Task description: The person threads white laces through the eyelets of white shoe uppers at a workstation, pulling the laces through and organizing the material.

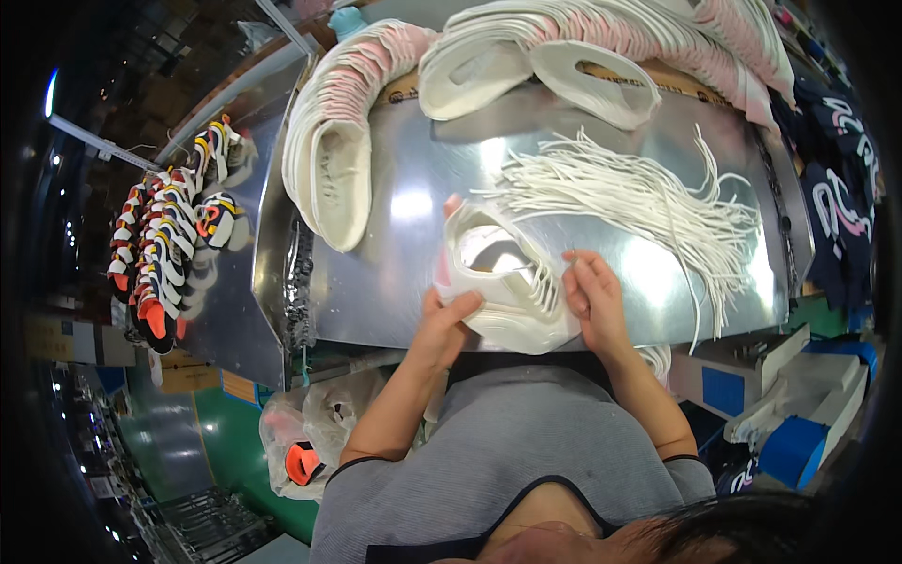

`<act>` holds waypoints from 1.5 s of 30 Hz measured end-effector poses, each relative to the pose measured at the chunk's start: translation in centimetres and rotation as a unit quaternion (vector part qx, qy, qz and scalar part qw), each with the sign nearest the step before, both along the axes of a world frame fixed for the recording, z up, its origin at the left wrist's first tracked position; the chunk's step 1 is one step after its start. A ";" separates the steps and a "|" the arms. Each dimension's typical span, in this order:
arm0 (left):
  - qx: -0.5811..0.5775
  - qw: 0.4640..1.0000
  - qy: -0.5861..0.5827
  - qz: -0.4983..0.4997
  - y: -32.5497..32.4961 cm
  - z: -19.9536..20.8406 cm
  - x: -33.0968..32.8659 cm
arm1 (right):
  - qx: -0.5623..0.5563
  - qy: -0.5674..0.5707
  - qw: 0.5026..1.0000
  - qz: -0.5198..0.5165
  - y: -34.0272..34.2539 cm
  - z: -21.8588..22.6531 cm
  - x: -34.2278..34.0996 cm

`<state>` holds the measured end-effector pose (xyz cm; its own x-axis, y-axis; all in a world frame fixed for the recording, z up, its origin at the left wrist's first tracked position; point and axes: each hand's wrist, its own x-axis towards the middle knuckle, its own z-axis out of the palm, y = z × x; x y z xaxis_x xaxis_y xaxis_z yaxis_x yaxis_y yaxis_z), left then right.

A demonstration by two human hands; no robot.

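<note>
A white shoe upper lies on the shiny metal table right in front of me. My left hand grips its near left side. My right hand pinches a white lace at the upper's eyelet rows, where several lace loops are threaded. A loose pile of white shoelaces spreads over the table just beyond my right hand.
Long stacked rows of white and pink shoe uppers curve along the table's far and left sides. Multicoloured shoes sit on a metal surface at the left. A plastic bag hangs below the table; dark printed pieces lie at the right.
</note>
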<state>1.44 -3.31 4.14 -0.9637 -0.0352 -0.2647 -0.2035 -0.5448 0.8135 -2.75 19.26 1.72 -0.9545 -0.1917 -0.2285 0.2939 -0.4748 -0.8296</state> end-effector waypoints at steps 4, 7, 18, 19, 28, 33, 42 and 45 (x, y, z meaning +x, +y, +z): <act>-0.378 0.921 0.095 0.015 -3.4 7.6 -2.6 | 0.242 0.114 0.963 -0.025 -0.4 -1.8 -1.4; -0.752 0.651 0.104 -0.010 -8.9 4.2 -8.2 | 0.420 0.192 0.886 -0.044 0.4 -0.6 -2.9; -0.838 0.503 0.019 0.212 -16.6 -5.0 -22.9 | 0.596 0.339 0.724 -0.078 1.7 -0.7 -11.2; -0.823 0.525 0.101 0.192 -14.6 -4.4 -20.9 | 0.613 0.351 0.704 -0.076 0.9 -0.7 -12.7; -0.617 0.682 0.382 0.087 5.0 0.5 -32.2 | 0.493 0.301 0.816 -0.001 -0.1 0.4 -16.3; -0.725 0.589 0.347 0.087 6.8 -0.8 -38.3 | 0.354 0.286 0.889 0.042 -0.3 6.7 -14.2; -0.577 0.691 0.410 0.146 -1.8 8.1 -17.5 | 0.320 0.192 0.928 -0.005 2.3 -1.0 -15.3; -0.688 0.644 0.322 0.087 -3.7 2.1 -17.4 | 0.243 0.146 0.959 -0.013 2.3 0.2 -14.8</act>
<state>-15.94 -6.97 6.21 -0.8071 0.0683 0.5865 0.3848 0.8142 0.4348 -17.56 21.57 1.96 -0.9945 -0.1049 -0.0062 0.0080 -0.0160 -0.9998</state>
